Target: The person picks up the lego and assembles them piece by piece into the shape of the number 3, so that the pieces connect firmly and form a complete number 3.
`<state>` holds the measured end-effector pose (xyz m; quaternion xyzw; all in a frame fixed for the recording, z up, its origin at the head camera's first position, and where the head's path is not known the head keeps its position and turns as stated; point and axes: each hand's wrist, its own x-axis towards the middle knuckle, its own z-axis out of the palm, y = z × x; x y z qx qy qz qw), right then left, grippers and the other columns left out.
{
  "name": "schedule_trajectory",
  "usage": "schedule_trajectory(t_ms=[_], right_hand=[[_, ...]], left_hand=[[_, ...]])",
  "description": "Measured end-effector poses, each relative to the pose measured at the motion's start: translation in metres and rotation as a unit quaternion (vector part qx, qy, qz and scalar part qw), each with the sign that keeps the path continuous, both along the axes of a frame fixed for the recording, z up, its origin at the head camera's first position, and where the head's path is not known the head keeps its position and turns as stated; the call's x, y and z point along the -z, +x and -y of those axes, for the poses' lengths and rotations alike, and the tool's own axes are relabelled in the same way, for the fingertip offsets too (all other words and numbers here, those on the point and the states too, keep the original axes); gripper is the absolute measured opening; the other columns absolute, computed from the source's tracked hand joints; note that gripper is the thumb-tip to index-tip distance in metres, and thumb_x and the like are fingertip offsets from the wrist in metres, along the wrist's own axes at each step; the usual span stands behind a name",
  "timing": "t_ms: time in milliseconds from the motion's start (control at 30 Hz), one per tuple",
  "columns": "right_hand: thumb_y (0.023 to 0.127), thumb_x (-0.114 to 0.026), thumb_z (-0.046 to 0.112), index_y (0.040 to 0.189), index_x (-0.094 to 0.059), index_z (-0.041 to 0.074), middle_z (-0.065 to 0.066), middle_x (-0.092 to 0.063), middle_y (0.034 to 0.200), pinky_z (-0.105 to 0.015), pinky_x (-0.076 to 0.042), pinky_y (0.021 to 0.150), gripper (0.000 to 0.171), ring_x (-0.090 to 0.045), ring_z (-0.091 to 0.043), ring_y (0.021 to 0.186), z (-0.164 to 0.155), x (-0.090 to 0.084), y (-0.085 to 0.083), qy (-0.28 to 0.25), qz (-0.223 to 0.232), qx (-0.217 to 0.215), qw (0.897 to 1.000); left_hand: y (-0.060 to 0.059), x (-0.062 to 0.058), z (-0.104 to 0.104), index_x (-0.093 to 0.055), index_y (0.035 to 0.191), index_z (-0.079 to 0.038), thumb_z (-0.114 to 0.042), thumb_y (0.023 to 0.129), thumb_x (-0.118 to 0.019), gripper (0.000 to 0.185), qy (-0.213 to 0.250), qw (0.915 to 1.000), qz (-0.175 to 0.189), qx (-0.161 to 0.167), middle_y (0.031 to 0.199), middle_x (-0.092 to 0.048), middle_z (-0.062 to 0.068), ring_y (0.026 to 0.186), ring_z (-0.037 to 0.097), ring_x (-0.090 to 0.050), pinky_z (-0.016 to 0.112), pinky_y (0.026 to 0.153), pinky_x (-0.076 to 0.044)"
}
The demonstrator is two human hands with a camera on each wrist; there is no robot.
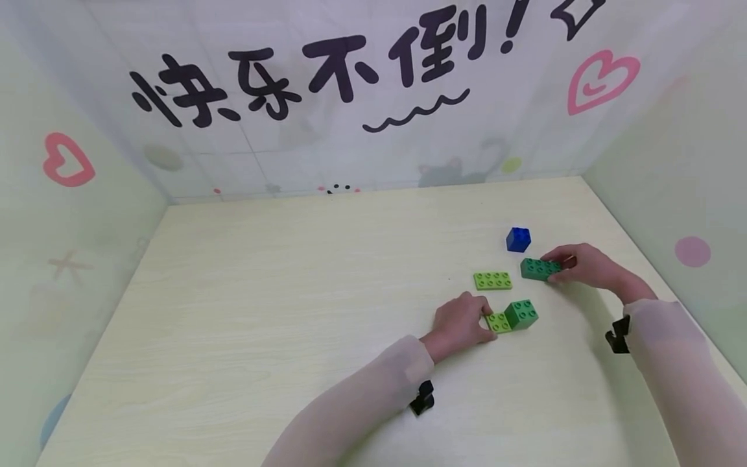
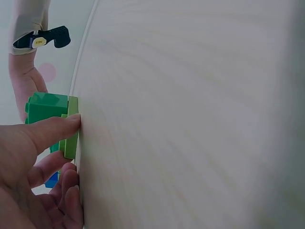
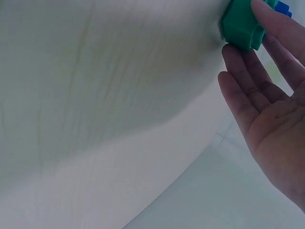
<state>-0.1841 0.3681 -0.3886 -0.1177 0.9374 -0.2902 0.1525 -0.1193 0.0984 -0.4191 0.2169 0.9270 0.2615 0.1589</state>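
Note:
My left hand [image 1: 462, 322] pinches the left end of a flat lime-green toy brick [image 1: 498, 323] between thumb and fingers. On that brick's right half sits a taller green block [image 1: 521, 315]; the left wrist view shows the thumb on the lime brick's [image 2: 71, 140] edge, close to the tabletop. To the upper right, my right hand [image 1: 588, 266] grips the right end of a long dark green brick [image 1: 533, 268], studs upward. In the right wrist view, thumb and fingers are around this brick [image 3: 238, 26], the other fingers extended beside it.
Another flat lime-green brick [image 1: 493, 281] lies just beyond my left hand. A small blue brick [image 1: 518, 240] stands behind the dark green one. The pale wooden table [image 1: 262, 311] is bounded by a printed back wall [image 1: 327, 149] and side walls.

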Motion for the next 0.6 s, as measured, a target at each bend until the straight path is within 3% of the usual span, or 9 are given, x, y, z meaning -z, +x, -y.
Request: schedule_trajectory(t_ms=[467,600], right_hand=[[0.078,-0.072,0.007,0.114,-0.059,-0.005,-0.020,-0.059,0.108,-0.021,-0.046,0.071,0.039,-0.055,-0.026,0.092,0.007,-0.008,0.003,0.001,-0.017,-0.022,1.000],[0.078,-0.071,0.005,0.114,-0.060,-0.004,-0.019,-0.060,0.109,-0.026,-0.047,0.076,0.039,-0.056,-0.028,0.094,0.011,-0.015,0.005,0.006,-0.024,-0.028,0.999]], left_hand=[[0.000,0.001,0.000,-0.066,0.104,-0.020,-0.033,0.074,-0.077,0.035,-0.002,1.0000,-0.002,0.002,0.082,-0.050,-0.011,0.067,0.003,-0.043,0.019,0.052,-0.036],[0.000,0.001,0.000,-0.066,0.104,-0.021,-0.033,0.073,-0.077,0.035,-0.002,1.0000,-0.007,0.002,0.082,-0.051,-0.012,0.068,0.002,-0.043,0.019,0.053,-0.036]])
